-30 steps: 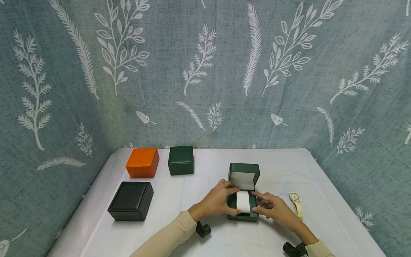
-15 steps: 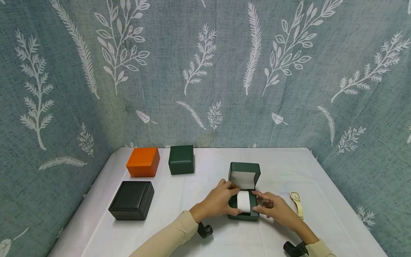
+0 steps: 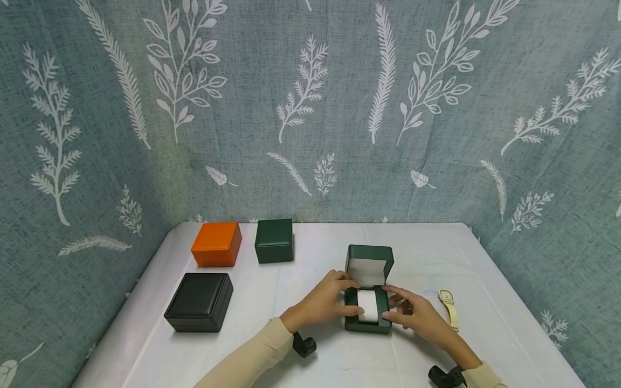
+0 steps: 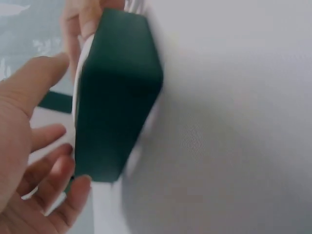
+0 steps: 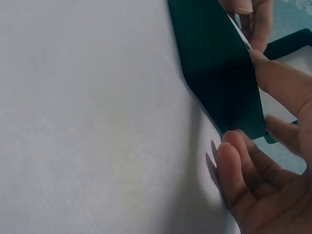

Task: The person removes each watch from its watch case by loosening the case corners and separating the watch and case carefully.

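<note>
In the head view a dark green watch box (image 3: 353, 325) stands with its lid (image 3: 371, 251) raised, showing a pale lining. A white watch cushion (image 3: 367, 305) lies in it. My left hand (image 3: 324, 300) is at the box's left side; its thumb reaches over the cushion and its fingertips lie near the hinge. In the left wrist view that thumb is apart from the rim, while a fingertip touches the box's corner. My right hand (image 3: 416, 313) holds the right side, thumb on the rim and fingers by the rear corner. A gold-coloured wristwatch (image 3: 449, 310) lies beyond it.
To the left, a black box (image 3: 199, 302), an orange box (image 3: 216, 244) and another green box (image 3: 274, 241) stand closed on the white-covered table (image 3: 271, 302). A leaf-patterned cloth (image 3: 252, 108) hangs behind and at both sides.
My left thumb has moved up from the box's front to over the cushion, and the left hand has shifted slightly left. My right index finger has straightened a little along the rim.
</note>
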Motion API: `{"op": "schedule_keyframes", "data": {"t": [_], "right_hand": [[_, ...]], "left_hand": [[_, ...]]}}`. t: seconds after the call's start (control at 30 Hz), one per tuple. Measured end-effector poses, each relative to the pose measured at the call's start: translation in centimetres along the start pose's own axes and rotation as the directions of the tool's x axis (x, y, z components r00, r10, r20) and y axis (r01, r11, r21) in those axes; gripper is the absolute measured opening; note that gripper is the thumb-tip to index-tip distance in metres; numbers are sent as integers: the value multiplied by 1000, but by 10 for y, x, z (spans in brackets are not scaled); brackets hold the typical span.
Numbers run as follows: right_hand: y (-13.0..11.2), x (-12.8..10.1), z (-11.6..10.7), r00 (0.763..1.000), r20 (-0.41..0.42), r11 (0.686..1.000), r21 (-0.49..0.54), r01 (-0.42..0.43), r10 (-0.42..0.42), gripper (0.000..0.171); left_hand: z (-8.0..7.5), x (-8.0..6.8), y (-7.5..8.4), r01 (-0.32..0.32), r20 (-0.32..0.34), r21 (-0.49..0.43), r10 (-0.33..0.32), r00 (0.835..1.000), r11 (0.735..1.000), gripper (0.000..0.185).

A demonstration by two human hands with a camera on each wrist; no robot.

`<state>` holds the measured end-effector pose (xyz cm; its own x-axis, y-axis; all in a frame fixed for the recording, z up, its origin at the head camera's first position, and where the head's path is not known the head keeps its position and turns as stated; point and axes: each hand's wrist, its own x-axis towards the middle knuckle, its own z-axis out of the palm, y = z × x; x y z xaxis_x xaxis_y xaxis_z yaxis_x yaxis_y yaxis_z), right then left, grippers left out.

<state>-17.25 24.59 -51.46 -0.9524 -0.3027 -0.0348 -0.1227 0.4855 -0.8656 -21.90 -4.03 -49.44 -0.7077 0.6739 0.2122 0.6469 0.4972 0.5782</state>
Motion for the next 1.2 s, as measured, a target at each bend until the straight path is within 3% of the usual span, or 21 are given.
{"op": "schedule_keyframes", "data": {"t": [0.2, 0.43, 0.6, 0.83, 1.2], "right_hand": [[-2, -1, 2, 999, -43, 1000, -8, -17, 17, 78], [-4, -7, 3, 999, -44, 1000, -18, -3, 2, 75], [-5, -11, 4, 999, -39, 1000, -11, -1, 1, 72], [-4, -14, 3, 1000, -26, 1000, 9, 7, -6, 68], [-3, -16, 5, 999, -33, 1000, 7, 31, -30, 67]], "left_hand": [[-4, -6, -15, 25, -69, -191, -39, 997, 981, 42], [-4, -11, -19, 121, -66, -320, -150, 987, 940, 62], [-3, -14, -21, 155, 5, -307, -161, 987, 939, 82], [-1, -15, -24, 141, 66, -250, -129, 990, 958, 104], [-1, -14, -21, 139, 107, -220, -118, 987, 966, 113]]}}
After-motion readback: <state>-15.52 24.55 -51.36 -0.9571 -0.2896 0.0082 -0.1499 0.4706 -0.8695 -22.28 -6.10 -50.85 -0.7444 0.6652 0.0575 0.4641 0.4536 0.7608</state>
